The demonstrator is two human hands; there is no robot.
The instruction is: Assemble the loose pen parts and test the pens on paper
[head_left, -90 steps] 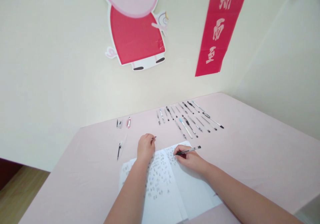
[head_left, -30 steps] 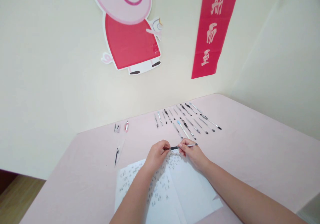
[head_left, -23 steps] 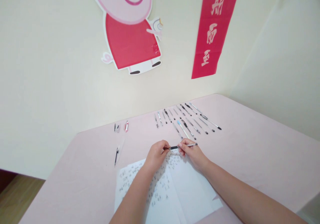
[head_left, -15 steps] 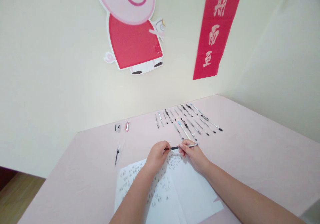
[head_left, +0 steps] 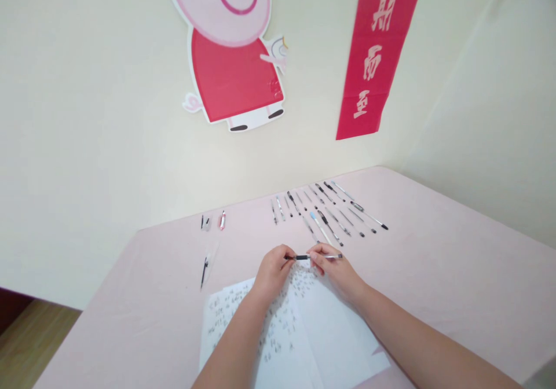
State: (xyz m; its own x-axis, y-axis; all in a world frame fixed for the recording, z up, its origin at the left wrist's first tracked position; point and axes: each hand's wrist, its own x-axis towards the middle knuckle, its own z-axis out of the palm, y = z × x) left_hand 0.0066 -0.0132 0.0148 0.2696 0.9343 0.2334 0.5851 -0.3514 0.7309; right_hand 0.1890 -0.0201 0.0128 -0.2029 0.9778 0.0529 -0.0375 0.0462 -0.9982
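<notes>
Both of my hands hold one pen (head_left: 302, 257) with a black grip and a clear barrel, lying almost level above the paper's far edge. My left hand (head_left: 275, 268) pinches its dark tip end between thumb and fingers. Farther along the barrel, my right hand (head_left: 332, 265) has its fingers closed around it, and the clear end with a dark tip sticks out to the right. Beneath my forearms lies a white paper (head_left: 343, 337), its left part covered in handwriting. Just beyond my right hand are several pens (head_left: 325, 227) in a slanted row.
A second row of pens (head_left: 319, 195) runs along the table's back edge. At left on the pink table (head_left: 143, 296) lie a black pen part (head_left: 204, 271), a clear cap (head_left: 207, 223) and a pink-and-white item (head_left: 222, 220). The wall (head_left: 108, 117) stands behind.
The pen has levelled slightly between my hands, its right end shifting a little left. Both hands keep their grip. The whole view has shifted slightly.
</notes>
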